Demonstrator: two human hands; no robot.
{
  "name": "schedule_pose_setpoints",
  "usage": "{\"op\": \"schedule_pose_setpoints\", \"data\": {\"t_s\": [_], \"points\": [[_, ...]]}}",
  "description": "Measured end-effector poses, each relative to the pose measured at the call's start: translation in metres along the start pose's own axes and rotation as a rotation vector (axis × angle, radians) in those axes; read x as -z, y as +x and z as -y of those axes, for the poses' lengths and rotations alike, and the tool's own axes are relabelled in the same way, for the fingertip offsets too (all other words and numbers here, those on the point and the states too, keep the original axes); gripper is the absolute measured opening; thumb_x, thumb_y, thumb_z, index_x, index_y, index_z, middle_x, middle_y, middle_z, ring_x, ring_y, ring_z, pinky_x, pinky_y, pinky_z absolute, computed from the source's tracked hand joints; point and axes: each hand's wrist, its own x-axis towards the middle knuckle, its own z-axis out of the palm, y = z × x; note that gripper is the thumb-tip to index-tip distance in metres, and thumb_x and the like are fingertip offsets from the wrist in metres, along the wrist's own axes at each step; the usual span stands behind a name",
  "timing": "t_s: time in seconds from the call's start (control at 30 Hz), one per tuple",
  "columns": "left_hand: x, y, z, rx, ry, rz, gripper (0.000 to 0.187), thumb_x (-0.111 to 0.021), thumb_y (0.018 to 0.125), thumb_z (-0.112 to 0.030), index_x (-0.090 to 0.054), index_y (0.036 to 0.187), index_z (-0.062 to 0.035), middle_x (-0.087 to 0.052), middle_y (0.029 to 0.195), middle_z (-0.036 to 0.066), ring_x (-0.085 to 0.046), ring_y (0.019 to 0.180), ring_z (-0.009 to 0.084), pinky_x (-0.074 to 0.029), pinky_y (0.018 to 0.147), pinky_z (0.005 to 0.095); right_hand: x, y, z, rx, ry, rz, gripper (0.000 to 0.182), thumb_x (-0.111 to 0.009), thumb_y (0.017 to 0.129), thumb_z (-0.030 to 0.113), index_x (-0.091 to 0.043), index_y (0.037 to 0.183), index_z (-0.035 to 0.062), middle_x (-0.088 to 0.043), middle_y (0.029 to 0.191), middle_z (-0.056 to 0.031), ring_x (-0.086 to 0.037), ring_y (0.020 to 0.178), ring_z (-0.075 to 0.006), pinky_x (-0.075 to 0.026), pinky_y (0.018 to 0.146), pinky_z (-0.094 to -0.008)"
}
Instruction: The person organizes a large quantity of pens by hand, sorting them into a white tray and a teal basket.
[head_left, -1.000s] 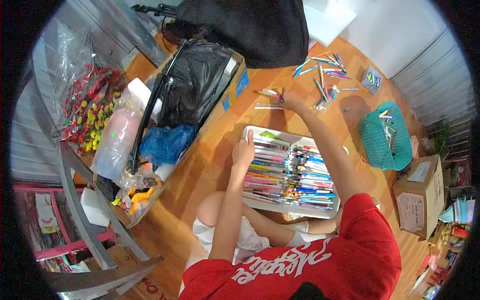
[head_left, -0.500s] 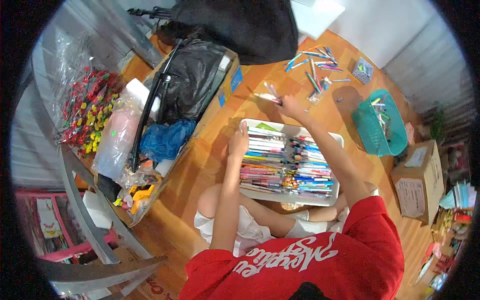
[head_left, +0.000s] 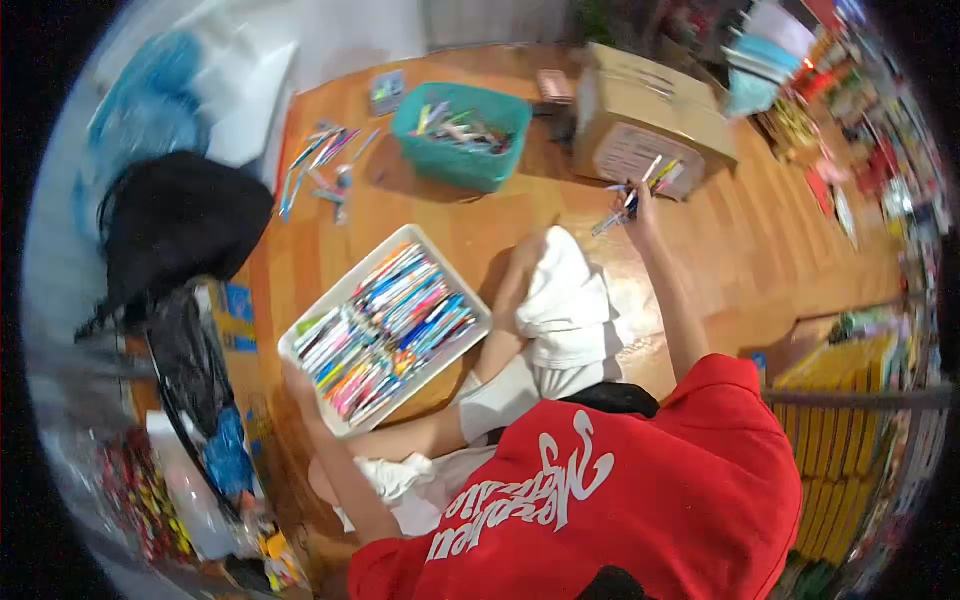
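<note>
A white tray [head_left: 452, 365] packed with rows of pens [head_left: 400, 300] lies in front of my crossed legs. My left hand [head_left: 297, 378] is at its left rim and seems closed on it, though the fingers are blurred. Out to the right, my right hand [head_left: 640, 203] is closed around a small bunch of pens [head_left: 658, 175] that stick out on both sides of the fist. It is above the floor, just in front of a cardboard box [head_left: 640, 120]. How many pens it holds is hard to make out.
Beyond the tray stands a teal basket [head_left: 455, 172] with pens inside. Loose pens [head_left: 315, 160] and a small grey basket [head_left: 387, 92] are left of it. A black bag [head_left: 190, 225] and a filled carton [head_left: 235, 310] are at left; yellow books [head_left: 835, 410] at right.
The view has turned to the right. My right hand has swung from beyond the tray to far right, and a bunch of pens now shows in it. My left hand stays at the tray's rim.
</note>
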Motion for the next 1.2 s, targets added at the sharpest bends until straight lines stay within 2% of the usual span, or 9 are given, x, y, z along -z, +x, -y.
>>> {"op": "schedule_pose_setpoints", "data": {"t_s": [0.2, 0.37, 0.57, 0.63, 0.73, 0.83, 0.9, 1.1, 1.2], "points": [[0.021, -0.006, 0.034, 0.274, 0.088, -0.033, 0.047, -0.035, 0.099, -0.033, -0.055, 0.115, 0.0065, -0.059, 0.108, 0.025, -0.055, 0.105, 0.0328, -0.042, 0.092, 0.0382, 0.126, -0.050, -0.006, 0.140, -0.020, -0.409, 0.016, -0.053, 0.089, 0.018, -0.055, 0.088, 0.0025, -0.054, 0.067, -0.0058, -0.050, 0.052, -0.0147, -0.042, 0.048, -0.0269], [0.044, -0.031, 0.020, 0.319, -0.248, 0.133, 0.044, -0.038, 0.098, -0.031, -0.053, 0.118, 0.0054, -0.057, 0.112, 0.023, -0.054, 0.107, 0.0298, -0.040, 0.095, 0.0369, 0.164, -0.077, -0.031, 0.283, -0.255, -0.788, 0.025, -0.059, 0.087, 0.023, -0.057, 0.076, 0.0003, -0.055, 0.064, -0.0020, -0.051, 0.054, -0.0103, -0.041, 0.049, -0.0249], [0.043, -0.047, -0.021, 0.403, 0.004, 0.035, 0.043, -0.038, 0.098, -0.031, -0.052, 0.118, 0.0052, -0.057, 0.113, 0.022, -0.053, 0.107, 0.0295, -0.039, 0.095, 0.0367, 0.171, -0.095, -0.062, 0.639, -0.671, -0.597, 0.013, -0.055, 0.089, 0.010, -0.052, 0.084, -0.0019, -0.053, 0.070, -0.0060, -0.050, 0.060, -0.0117, -0.043, 0.053, -0.0283], [0.032, -0.046, -0.033, 0.419, 0.035, 0.029, 0.043, -0.039, 0.098, -0.030, -0.052, 0.119, 0.0052, -0.057, 0.114, 0.022, -0.053, 0.107, 0.0293, -0.039, 0.095, 0.0367, 0.177, -0.097, -0.066, 0.418, -0.641, -0.588, 0.012, -0.058, 0.085, 0.005, -0.050, 0.085, -0.0037, -0.054, 0.078, -0.0109, -0.053, 0.070, -0.0156, -0.044, 0.060, -0.0308], [0.022, -0.042, -0.045, 0.425, 0.047, 0.009, 0.043, -0.039, 0.098, -0.030, -0.051, 0.119, 0.0051, -0.057, 0.114, 0.022, -0.053, 0.108, 0.0292, -0.039, 0.095, 0.0366, 0.172, -0.098, -0.065, 0.764, -1.100, -0.620, 0.008, -0.055, 0.088, 0.004, -0.053, 0.091, -0.0030, -0.056, 0.077, -0.0071, -0.055, 0.065, -0.0161, -0.046, 0.056, -0.0263], [0.024, -0.040, -0.049, 0.442, 0.059, -0.005, 0.042, -0.039, 0.098, -0.030, -0.051, 0.119, 0.0051, -0.056, 0.115, 0.022, -0.053, 0.108, 0.0290, -0.039, 0.096, 0.0365, 0.211, -0.084, -0.104, 0.519, -0.556, -0.646, 0.010, -0.051, 0.091, 0.003, -0.052, 0.094, -0.0057, -0.057, 0.075, -0.0089, -0.058, 0.061, -0.0148, -0.050, 0.047, -0.0281], [0.022, -0.040, -0.048, 0.459, 0.063, -0.005, 0.042, -0.039, 0.098, -0.029, -0.051, 0.120, 0.0050, -0.056, 0.115, 0.021, -0.053, 0.108, 0.0289, -0.039, 0.096, 0.0365, 0.171, -0.109, -0.056, 0.332, -0.569, -0.728, 0.010, -0.051, 0.092, 0.005, -0.051, 0.091, -0.0045, -0.057, 0.075, -0.0080, -0.057, 0.062, -0.0141, -0.050, 0.051, -0.0281], [0.026, -0.048, -0.036, 0.478, 0.062, -0.015, 0.042, -0.040, 0.098, -0.029, -0.050, 0.120, 0.0049, -0.056, 0.116, 0.021, -0.052, 0.109, 0.0285, -0.039, 0.096, 0.0363, 0.149, -0.115, -0.042, 0.581, -0.711, -0.618, 0.012, -0.054, 0.092, 0.009, -0.052, 0.088, -0.0014, -0.052, 0.069, -0.0041, -0.053, 0.062, -0.0109, -0.044, 0.057, -0.0264], [0.027, -0.052, -0.034, 0.485, 0.062, -0.032, 0.041, -0.040, 0.098, -0.028, -0.050, 0.121, 0.0048, -0.055, 0.117, 0.021, -0.052, 0.109, 0.0283, -0.039, 0.096, 0.0363, 0.148, -0.129, -0.049, 0.456, -0.910, -0.651, 0.014, -0.054, 0.093, 0.012, -0.052, 0.087, -0.0004, -0.044, 0.061, -0.0029, -0.051, 0.061, -0.0102, -0.042, 0.055, -0.0262]]}}
